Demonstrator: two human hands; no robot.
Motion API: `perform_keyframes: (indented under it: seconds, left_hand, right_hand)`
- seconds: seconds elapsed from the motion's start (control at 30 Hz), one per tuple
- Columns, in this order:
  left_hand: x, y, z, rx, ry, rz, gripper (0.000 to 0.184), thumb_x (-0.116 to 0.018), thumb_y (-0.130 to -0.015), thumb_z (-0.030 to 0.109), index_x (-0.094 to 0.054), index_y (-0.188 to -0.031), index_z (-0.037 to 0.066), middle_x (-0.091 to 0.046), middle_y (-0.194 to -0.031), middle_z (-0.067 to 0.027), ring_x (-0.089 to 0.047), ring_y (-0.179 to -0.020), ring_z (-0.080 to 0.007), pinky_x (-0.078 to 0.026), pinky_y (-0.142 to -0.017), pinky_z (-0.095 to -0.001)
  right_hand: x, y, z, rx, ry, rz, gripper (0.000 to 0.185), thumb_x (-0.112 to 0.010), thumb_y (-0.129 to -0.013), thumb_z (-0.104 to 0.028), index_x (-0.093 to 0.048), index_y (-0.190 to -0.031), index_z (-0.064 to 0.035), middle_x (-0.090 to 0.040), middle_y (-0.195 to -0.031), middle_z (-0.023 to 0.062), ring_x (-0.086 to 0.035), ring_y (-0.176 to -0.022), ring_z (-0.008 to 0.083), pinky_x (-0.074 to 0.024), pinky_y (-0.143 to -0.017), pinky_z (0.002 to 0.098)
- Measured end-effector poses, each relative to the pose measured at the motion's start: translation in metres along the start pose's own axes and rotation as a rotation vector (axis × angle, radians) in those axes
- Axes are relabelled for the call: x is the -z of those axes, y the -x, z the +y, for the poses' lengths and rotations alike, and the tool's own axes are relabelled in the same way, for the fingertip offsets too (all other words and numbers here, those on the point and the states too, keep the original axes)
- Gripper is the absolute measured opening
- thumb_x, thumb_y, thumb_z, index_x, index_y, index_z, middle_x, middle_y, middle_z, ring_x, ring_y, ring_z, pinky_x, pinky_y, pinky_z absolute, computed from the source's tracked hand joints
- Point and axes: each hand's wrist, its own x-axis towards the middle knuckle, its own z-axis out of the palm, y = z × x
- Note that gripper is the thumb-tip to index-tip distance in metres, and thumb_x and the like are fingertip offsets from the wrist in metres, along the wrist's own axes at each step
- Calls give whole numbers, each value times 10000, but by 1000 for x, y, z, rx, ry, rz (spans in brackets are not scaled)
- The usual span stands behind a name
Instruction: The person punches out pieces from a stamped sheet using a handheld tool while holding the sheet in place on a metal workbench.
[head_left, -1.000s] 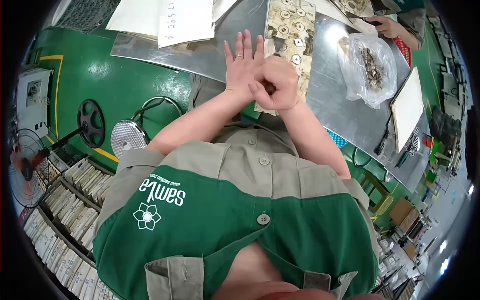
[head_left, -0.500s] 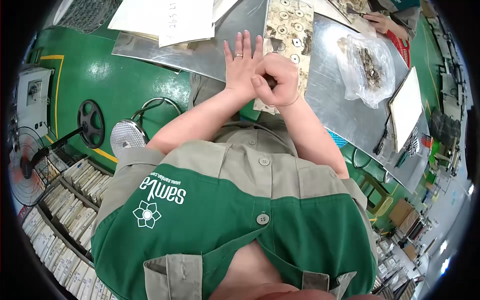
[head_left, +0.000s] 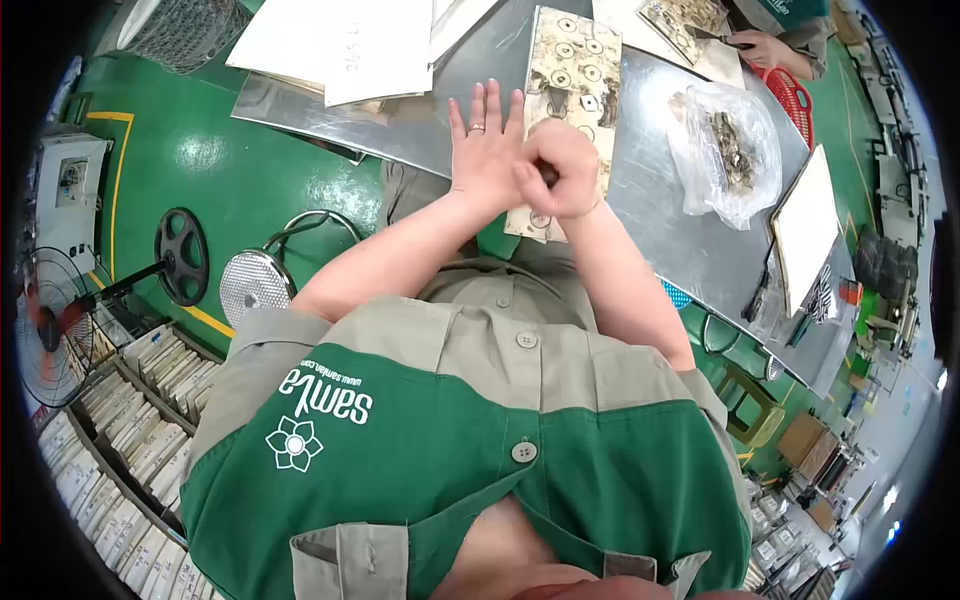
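Observation:
My left hand (head_left: 484, 150) is flat with its fingers spread, at the table edge just left of a long, stained, cream-coloured board (head_left: 574, 72). A ring is on one finger, and the thumb is hidden behind my right hand. My right hand (head_left: 563, 170) is closed in a fist over the board, around the dark handle of what looks like a scraper. A small dark blade-like shape shows beyond the knuckles. The board bears rows of printed circles and brown residue, and its near end sticks out past the table edge.
A metal table (head_left: 650, 170) holds white sheets (head_left: 340, 45) on the left and a clear plastic bag (head_left: 730, 155) of brown scraps on the right. Beyond are a red basket (head_left: 790, 100) and a co-worker's hand (head_left: 765, 50) with a tool. A stool (head_left: 255, 285) stands left.
The view has shifted slightly, so the table and board sit lower. My right hand stays closed over the board, its wrist slightly turned; my left hand remains spread beside it.

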Motion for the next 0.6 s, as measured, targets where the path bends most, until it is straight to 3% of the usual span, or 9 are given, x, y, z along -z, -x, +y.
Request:
perform_keyframes:
  seconds: [0.03, 0.13, 0.2, 0.3, 0.37, 0.47, 0.6]
  left_hand:
    - [10, 1, 3, 23, 45, -26, 859, -559, -895, 425, -253, -1603, 48, -204, -1641, -290, -127, -1554, -427, 47, -1210, -652]
    - [1, -1, 1, 35, 43, -27, 875, -558, -879, 434, -254, -1602, 45, -200, -1643, -291, -130, -1553, -427, 48, -1211, -650]
    - [-13, -4, -4, 21, -81, -20, 904, -567, -862, 457, -256, -1599, 36, -198, -1641, -294, -133, -1551, -433, 37, -1212, -650]
    - [15, -3, 4, 45, 51, -79, 905, -596, -855, 429, -260, -1598, 37, -200, -1639, -297, -138, -1548, -438, 20, -1211, -656]
    - [3, 2, -1, 34, 95, -11, 914, -601, -851, 441, -259, -1599, 39, -197, -1639, -299, -137, -1548, -441, 16, -1208, -661]
    - [-8, -2, -4, 18, -22, -13, 929, -555, -869, 524, -254, -1600, 36, -189, -1643, -298, -121, -1550, -441, 47, -1209, -650]
    - [16, -1, 4, 44, 134, -33, 888, -587, -878, 438, -257, -1601, 41, -189, -1643, -297, -113, -1554, -435, 39, -1210, -652]
  right_hand:
    - [4, -9, -9, -97, 23, -13, 140, -684, -761, -99, -593, -667, -48, -539, -617, 71, -512, -551, 243, -381, -509, 345]
    - [0, 1, -18, -61, -22, 26, 139, -689, -776, -111, -605, -688, -43, -529, -608, 74, -516, -551, 240, -384, -510, 344]
    - [-3, 8, -25, 80, -103, -74, 146, -686, -792, -113, -609, -696, -35, -532, -611, 81, -520, -554, 236, -392, -512, 343]
    - [0, -7, -7, -33, -27, 3, 164, -681, -807, -125, -609, -691, -35, -545, -619, 82, -520, -553, 239, -398, -516, 342]
    - [2, -5, -11, -93, -64, 21, 169, -684, -806, -143, -610, -692, -41, -549, -615, 75, -528, -551, 250, -403, -524, 337]
    - [-1, 9, -19, 43, -114, -80, 173, -700, -786, -146, -612, -668, -55, -527, -585, 82, -518, -534, 245, -395, -523, 349]
    - [4, -16, -4, -30, 61, -33, 169, -709, -749, -157, -610, -653, -59, -489, -547, 64, -488, -505, 247, -372, -507, 356]
